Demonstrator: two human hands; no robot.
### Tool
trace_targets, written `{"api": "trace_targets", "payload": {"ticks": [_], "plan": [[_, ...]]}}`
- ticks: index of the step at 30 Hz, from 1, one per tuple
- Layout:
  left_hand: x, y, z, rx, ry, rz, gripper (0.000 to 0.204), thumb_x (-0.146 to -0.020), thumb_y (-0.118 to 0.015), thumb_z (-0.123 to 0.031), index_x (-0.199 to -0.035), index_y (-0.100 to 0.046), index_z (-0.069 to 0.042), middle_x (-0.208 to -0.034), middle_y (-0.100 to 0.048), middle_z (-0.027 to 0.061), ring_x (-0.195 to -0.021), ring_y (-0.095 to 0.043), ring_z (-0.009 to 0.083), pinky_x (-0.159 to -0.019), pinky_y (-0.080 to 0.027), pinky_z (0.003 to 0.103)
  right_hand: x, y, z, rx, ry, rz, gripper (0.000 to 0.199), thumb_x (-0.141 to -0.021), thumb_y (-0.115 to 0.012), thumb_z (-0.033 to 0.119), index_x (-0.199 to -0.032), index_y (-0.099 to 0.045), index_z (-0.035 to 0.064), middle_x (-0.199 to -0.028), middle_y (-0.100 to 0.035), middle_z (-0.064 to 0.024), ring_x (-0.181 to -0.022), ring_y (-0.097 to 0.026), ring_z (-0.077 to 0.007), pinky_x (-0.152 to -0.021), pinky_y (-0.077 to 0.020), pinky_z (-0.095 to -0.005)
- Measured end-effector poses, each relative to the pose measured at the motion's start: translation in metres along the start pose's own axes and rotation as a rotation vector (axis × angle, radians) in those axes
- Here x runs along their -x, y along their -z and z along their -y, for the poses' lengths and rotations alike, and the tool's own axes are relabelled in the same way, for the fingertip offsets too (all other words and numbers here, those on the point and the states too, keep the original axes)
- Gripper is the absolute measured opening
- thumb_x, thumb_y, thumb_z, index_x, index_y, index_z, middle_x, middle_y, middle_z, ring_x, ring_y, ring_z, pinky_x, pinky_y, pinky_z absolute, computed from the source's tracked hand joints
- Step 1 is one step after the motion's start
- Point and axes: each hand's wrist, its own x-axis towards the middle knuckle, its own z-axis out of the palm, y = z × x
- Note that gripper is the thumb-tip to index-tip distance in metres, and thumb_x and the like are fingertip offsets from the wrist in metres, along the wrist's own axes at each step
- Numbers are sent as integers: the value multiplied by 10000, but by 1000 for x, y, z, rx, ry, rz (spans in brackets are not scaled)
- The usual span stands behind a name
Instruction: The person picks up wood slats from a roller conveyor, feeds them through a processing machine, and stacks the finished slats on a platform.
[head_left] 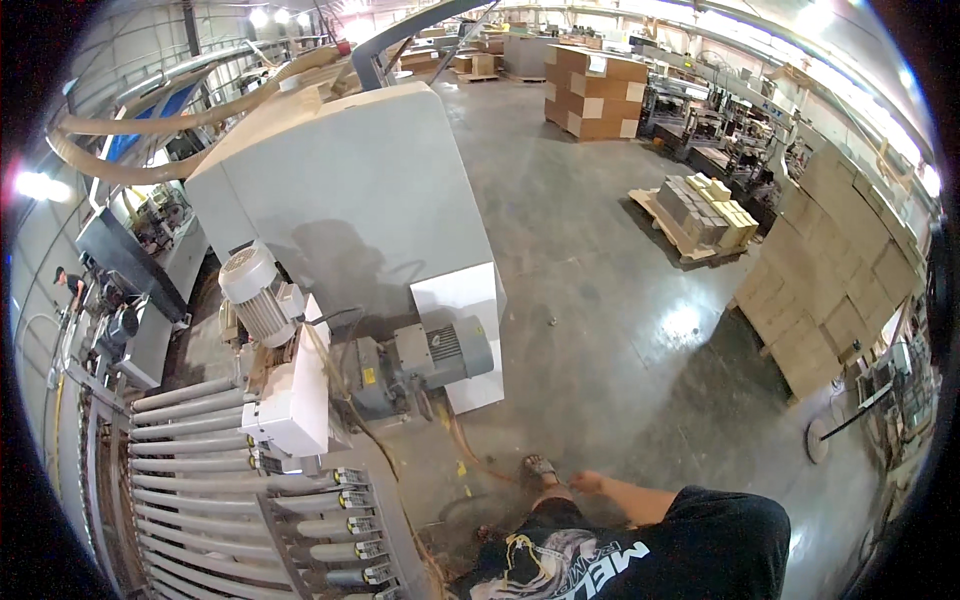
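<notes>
My right hand (586, 482) hangs low at my side, small in the view, with nothing in it and its fingers loosely apart. The bare forearm runs back to my black short sleeve (730, 530). Just left of the hand is my foot in a sandal (538, 468) on the dusty concrete floor (600, 330). My left hand is out of the picture. Nearest to the hand are a grey electric motor (445, 350) and loose cables on the floor beside the machine.
A large grey machine housing (340, 190) stands ahead on the left, with a ribbed motor (255, 295) and a roller conveyor (190, 440) below it. A pallet of small boxes (705, 215) and tall flat cardboard stacks (830, 270) stand at right. Another person (68, 282) is far left.
</notes>
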Motion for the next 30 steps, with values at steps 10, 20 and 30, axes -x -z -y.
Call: {"api": "trace_targets", "payload": {"ticks": [10,20,30], "plan": [[35,43,-55,-71,180,181,526,-1066,-658,-328,-1510,-582,-58,-1053,-761,146,-840,-713,289,-726,-598,414,1,-30,-60,-632,306,-147,402,-1030,-661,333,-1340,-752,95,-1214,-803,-102,-1010,-760,-215,-877,-634,-382],[83,-14,-12,74,212,-107,541,-1061,-617,-490,-1341,-703,-35,-1245,-768,160,-1065,-720,274,-902,-575,440,1,3,-7,-74,-124,40,354,-1041,-663,306,-1270,-753,52,-1158,-795,-102,-961,-748,-223,-854,-616,-400],[52,96,-75,11,653,176,562,-1040,-622,-524,-1283,-726,-28,-1122,-777,131,-872,-689,263,-750,-550,458,-42,11,3,-131,70,-48,300,-1036,-648,272,-1226,-759,69,-1113,-785,-95,-940,-732,-215,-836,-598,-400]]}}
